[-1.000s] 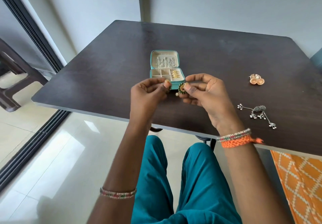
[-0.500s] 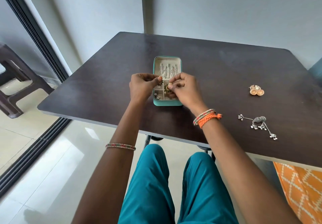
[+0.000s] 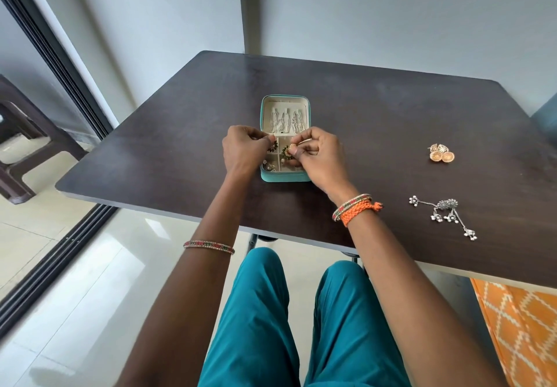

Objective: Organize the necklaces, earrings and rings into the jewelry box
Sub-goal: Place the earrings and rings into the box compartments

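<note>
A teal jewelry box (image 3: 284,177) lies open in the middle of the dark table, with chains hanging in its lid (image 3: 286,120). My left hand (image 3: 244,150) pinches a green and gold earring (image 3: 273,146) over the box's left compartments. My right hand (image 3: 316,156) pinches a matching round earring (image 3: 287,151) over the middle compartments. A small ring (image 3: 268,166) lies in the front left compartment. Gold jhumka earrings (image 3: 441,154) and silver dangling earrings (image 3: 447,214) lie on the table to the right.
The dark table (image 3: 376,133) stands against a grey wall, its near edge above my teal-clad knees. A brown stool (image 3: 18,145) stands at the left by a sliding door track. An orange patterned cloth (image 3: 524,332) hangs at the lower right.
Both hands moved forward from the table's near side to above the box's compartments, carrying the earrings. The camera tilted so the box is seen more from above.
</note>
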